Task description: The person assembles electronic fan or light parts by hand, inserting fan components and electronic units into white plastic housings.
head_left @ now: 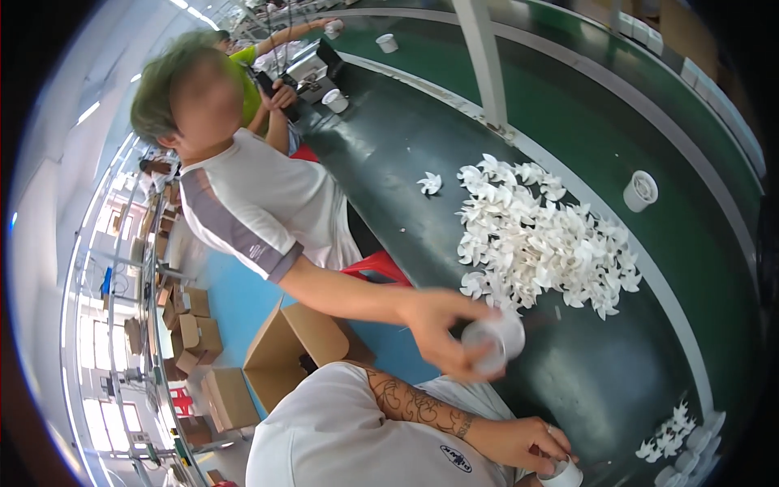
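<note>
My left hand [531,445], at the end of a tattooed forearm, is closed on a white cup-shaped part [561,474] at the lower edge. A sliver of skin beside that part may be my right hand, but its fingers are hidden. A co-worker's hand [446,329] reaches across above my arm, holding another white cup-shaped part [501,337], blurred by motion. Beyond it lies a large heap of small white bladed impellers [544,235] on the dark green work surface [568,365]. A smaller pile of impellers [667,434] sits nearer, at the right.
One cup-shaped part [641,191] stands on the green conveyor belt [682,170] past the pale rail. Translucent round pieces [694,458] lie at the lower right. A white post [483,65] rises at the far side. An open cardboard box [296,345] stands left, near the co-worker [260,203].
</note>
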Motion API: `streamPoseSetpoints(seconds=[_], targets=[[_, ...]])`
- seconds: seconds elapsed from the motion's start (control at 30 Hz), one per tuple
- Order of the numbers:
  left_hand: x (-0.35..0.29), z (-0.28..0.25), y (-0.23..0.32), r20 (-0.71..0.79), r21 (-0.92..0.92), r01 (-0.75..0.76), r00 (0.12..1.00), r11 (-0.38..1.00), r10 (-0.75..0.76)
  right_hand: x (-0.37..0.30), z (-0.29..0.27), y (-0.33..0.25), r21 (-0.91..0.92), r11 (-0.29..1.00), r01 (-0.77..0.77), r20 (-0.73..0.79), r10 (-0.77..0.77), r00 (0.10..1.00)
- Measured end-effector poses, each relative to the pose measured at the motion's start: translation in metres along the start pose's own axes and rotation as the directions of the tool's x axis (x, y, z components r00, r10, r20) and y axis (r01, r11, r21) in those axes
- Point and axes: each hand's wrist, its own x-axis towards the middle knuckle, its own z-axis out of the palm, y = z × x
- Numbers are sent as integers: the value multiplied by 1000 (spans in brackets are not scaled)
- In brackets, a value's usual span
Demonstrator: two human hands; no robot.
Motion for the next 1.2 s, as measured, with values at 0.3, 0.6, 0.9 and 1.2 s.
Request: streamPoseSetpoints(seconds=[0.3, 0.6, 0.9, 1.2], targets=[[23, 9, -16, -132, 388, -232, 944, 892, 303, -23, 83, -29, -237, 921, 310, 66, -303, 951], [62, 17, -16, -61, 930, -76, 932, 359, 357, -46, 141, -60, -743, -495, 450, 667, -492, 560], [70, 22, -12, -117, 890, -40, 943, 454, 313, -42, 186, -74, -635, -771, 47, 594, -448, 668], [89, 18, -16, -47, 762, -72, 985, 643, 166, -28, 164, -95, -624, -720, 302, 697, -339, 632]])
